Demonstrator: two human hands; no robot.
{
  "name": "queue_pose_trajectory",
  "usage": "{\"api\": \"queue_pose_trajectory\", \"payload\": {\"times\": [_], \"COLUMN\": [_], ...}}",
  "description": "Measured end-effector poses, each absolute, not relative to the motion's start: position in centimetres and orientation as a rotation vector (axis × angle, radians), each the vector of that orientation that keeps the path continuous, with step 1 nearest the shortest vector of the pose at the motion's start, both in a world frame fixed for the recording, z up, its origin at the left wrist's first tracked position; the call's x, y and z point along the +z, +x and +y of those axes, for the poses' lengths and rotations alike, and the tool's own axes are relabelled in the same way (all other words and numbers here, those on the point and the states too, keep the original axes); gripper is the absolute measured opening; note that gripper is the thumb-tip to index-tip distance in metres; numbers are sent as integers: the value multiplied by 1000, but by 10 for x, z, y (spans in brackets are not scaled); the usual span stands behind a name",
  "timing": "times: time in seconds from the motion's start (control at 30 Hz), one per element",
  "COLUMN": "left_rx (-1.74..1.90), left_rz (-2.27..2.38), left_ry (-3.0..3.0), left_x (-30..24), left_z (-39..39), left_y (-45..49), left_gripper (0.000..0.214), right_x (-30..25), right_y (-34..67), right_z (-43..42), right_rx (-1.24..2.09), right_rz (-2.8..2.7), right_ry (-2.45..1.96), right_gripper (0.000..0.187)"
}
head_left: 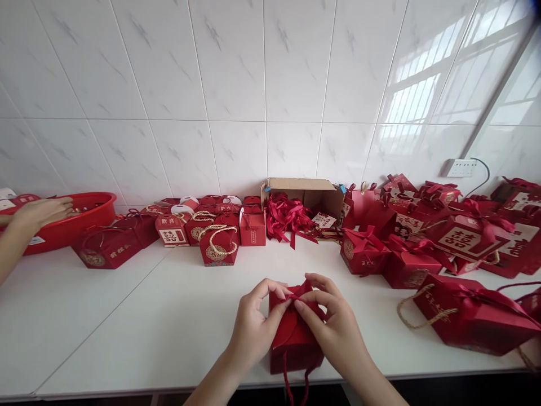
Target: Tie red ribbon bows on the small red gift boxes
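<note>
A small red gift box (291, 338) stood at the bottom centre of the frame, close to the near edge of the white table (169, 316). On its top sat a red ribbon bow (301, 292). The left hand (253, 324) was closed on the bow's left side, thumb and forefinger pinched together on the ribbon, the other fingers curled against the box. The right hand (333, 324) pinched the bow's right side in the same way, its fingertips almost meeting those of the left. Two red cords (291, 383) hung from the box front over the table edge.

Behind it, at the centre of the frame, an open cardboard box (308, 192) lay on its side against the tiled wall (253, 84), with loose red ribbons (287, 217) spilling out of it onto the table. To its left ran a row of small red boxes (220, 237), some with gold rope handles. At the far left stood a red plastic basin (84, 217), and another person's hand (42, 213) rested on its rim.

The right side of the frame held a crowded heap of ribboned red boxes (443, 242). Nearest of them, at lower right, lay a long red box with a rope handle (469, 313). A wall socket (460, 167) sat above the heap.
</note>
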State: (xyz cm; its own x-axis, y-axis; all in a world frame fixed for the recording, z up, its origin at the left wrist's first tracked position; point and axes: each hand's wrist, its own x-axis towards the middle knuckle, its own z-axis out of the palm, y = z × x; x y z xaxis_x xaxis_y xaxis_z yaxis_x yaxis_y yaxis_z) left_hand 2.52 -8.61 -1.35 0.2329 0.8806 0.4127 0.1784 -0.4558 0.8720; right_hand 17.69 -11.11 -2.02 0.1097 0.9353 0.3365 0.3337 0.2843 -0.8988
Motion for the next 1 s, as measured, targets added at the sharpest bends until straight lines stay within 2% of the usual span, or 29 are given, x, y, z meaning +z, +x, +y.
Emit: {"api": "queue_pose_trajectory", "payload": {"times": [0.23, 0.3, 0.43, 0.57, 0.77, 0.9, 1.0], "left_rx": [1245, 1282, 1367, 1296, 1257, 1218, 1141], "left_rz": [945, 966, 1076, 1080, 1085, 1124, 1080], "left_ry": [1709, 1702, 1910, 2125, 2088, 2018, 2012], "left_x": [-20, -23, -22, -15, -9, -8, -7], "left_z": [-74, -71, -70, -77, -79, -77, -74], "left_y": [28, 28, 23, 16, 17, 16, 11], "left_gripper": [8, 15, 4, 11, 11, 11, 12], "right_x": [-15, -14, -14, -17, -16, -14, -16], "right_y": [178, 176, 172, 172, 176, 183, 194], "right_z": [-106, -107, -108, -108, -112, -116, -118], "right_rx": [1223, 1278, 1243, 1220, 1233, 1127, 947], "right_rz": [-1304, -1240, -1153, -1131, -1178, -1289, -1410], "right_ry": [-1153, -1105, -1091, -1091, -1094, -1196, -1267], "right_gripper": [31, 32, 33, 33, 37, 41, 35]}}
